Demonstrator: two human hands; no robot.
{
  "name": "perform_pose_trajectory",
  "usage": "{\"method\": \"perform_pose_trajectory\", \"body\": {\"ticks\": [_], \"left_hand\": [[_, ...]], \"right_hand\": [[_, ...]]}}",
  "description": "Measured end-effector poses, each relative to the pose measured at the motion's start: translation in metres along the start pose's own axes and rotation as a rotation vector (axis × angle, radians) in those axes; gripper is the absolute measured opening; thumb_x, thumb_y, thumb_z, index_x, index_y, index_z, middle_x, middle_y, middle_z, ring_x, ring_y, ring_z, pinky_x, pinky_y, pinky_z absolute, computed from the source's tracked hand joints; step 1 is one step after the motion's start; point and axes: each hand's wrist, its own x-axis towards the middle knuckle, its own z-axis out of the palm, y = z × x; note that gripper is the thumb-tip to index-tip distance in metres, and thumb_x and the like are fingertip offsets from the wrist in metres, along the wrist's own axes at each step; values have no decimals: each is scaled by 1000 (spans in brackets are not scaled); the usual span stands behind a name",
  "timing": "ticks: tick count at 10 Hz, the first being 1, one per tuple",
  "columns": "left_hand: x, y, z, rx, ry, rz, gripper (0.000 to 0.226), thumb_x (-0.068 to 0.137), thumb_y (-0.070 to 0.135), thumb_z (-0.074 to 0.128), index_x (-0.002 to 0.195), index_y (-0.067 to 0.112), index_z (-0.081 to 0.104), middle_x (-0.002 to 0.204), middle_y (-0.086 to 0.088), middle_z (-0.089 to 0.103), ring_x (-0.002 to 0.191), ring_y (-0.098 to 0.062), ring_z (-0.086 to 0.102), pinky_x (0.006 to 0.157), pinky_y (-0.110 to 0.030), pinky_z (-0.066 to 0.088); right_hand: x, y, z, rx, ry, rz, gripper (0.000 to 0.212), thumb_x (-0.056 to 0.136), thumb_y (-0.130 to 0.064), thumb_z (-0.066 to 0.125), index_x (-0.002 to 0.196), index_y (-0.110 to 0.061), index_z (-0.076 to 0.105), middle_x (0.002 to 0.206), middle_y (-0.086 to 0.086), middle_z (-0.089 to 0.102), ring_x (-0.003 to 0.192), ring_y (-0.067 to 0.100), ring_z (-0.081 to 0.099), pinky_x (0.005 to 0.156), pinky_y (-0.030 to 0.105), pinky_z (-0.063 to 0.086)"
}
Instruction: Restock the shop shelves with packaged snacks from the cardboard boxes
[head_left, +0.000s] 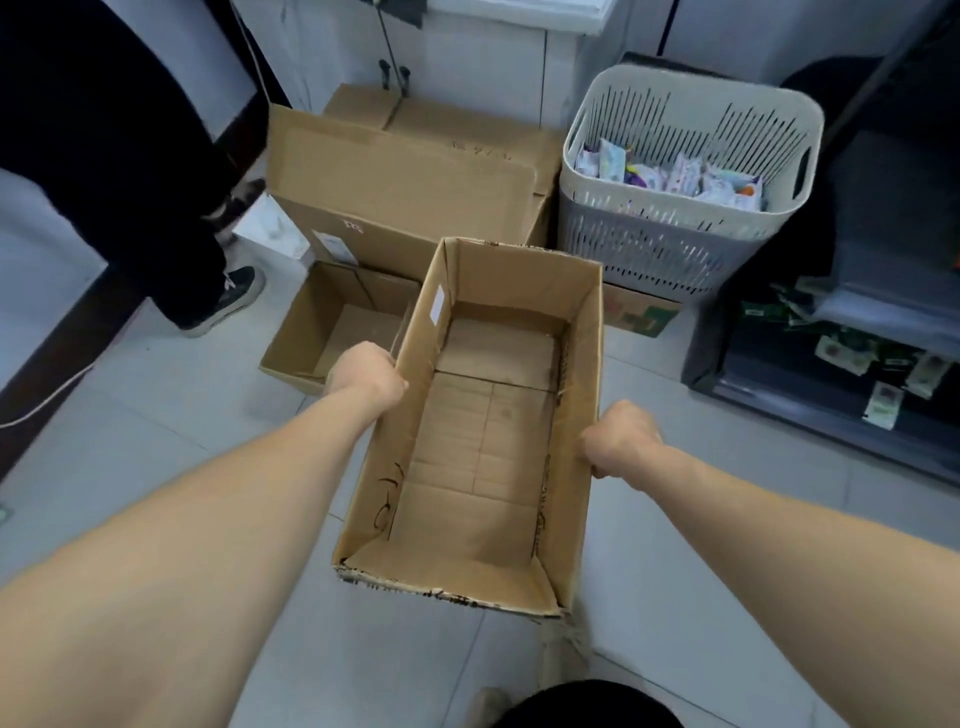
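Open-topped, empty cardboard box (483, 431) held above the tiled floor (675, 597), long axis running away from the camera, handwritten black marks on the inner left wall. Left hand (366, 376) clenched over the left rim about midway along its length; right hand (621, 439) clenched over the right rim, somewhat nearer the camera. Fingers of both hands curled out of sight around the walls. Second empty box (337, 327), smaller and open, resting on the floor just left of and partly behind the held box. Beyond these, larger closed cartons (415, 176) stacked against a pale cabinet (483, 47). At upper right, slotted plastic basket (691, 171), cream above and grey below, containing packaged snacks (675, 179) in pale wrappers, seated on a printed carton (641, 312) of which only the lower edge showed. At far right, dark shop shelf (831, 384) with a few scattered green-and-white packets (841, 353) on its lowest tier. At upper left, dark trouser leg and dark sneaker (234, 296) of a second person standing on the tiles. White cable (47, 400) trailing across the floor at left. Dark garment of the wearer visible at bottom centre.
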Motion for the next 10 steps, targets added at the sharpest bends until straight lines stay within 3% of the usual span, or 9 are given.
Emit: {"method": "perform_pose_trajectory", "body": {"ticks": [3, 4, 6, 7, 8, 9, 10], "left_hand": [[132, -29, 83, -13, -27, 29, 22, 87, 22, 65, 105, 9, 70, 103, -10, 69, 97, -28, 63, 86, -35, 52], [169, -42, 112, -39, -25, 20, 19, 87, 20, 66, 102, 10, 70, 98, -10, 69, 91, -28, 64, 84, -37, 54], [232, -70, 155, -48, 12, 30, 26, 86, 17, 66, 111, 9, 68, 106, -14, 68, 98, -33, 63, 88, -42, 54], [251, -79, 166, -45, 35, 35, 28, 86, 17, 66, 113, 10, 67, 108, -14, 67, 101, -34, 62, 89, -43, 54], [259, -84, 172, -45, 50, 16, 25, 88, 14, 63, 113, 10, 67, 107, -14, 66, 100, -33, 62, 90, -44, 53], [264, -91, 171, -111, 28, -9, 27, 90, 6, 57, 116, 11, 65, 113, -14, 64, 106, -33, 59, 93, -44, 51], [252, -89, 161, -225, -42, 4, 37, 92, 10, 58, 128, 12, 56, 123, -11, 59, 114, -31, 55, 98, -45, 48]], "right_hand": [[128, -24, 77, 21, -104, 112, 15, 87, -9, 55, 93, 0, 66, 32, 3, 54, 37, 12, 55, 47, 24, 49], [166, -30, 108, 25, -103, 126, 16, 87, -9, 55, 96, 0, 65, 31, 2, 53, 37, 11, 55, 46, 23, 49], [222, -39, 168, 111, -105, 125, 13, 87, -4, 56, 92, 3, 65, 44, 8, 59, 44, 15, 57, 55, 25, 53], [237, -41, 194, 148, -91, 128, 9, 86, -3, 57, 89, 1, 64, 58, 11, 63, 63, 22, 67, 74, 34, 59], [243, -43, 208, 148, -71, 114, 7, 84, -5, 62, 89, 0, 65, 78, 14, 70, 79, 25, 70, 75, 33, 58], [244, -45, 216, 182, -86, 99, 12, 88, -14, 63, 89, -2, 64, 90, 15, 71, 85, 27, 70, 76, 34, 57], [232, -56, 211, 171, -9, 56, 24, 90, -27, 61, 97, -3, 61, 100, 13, 68, 91, 29, 66, 80, 35, 55]]}}
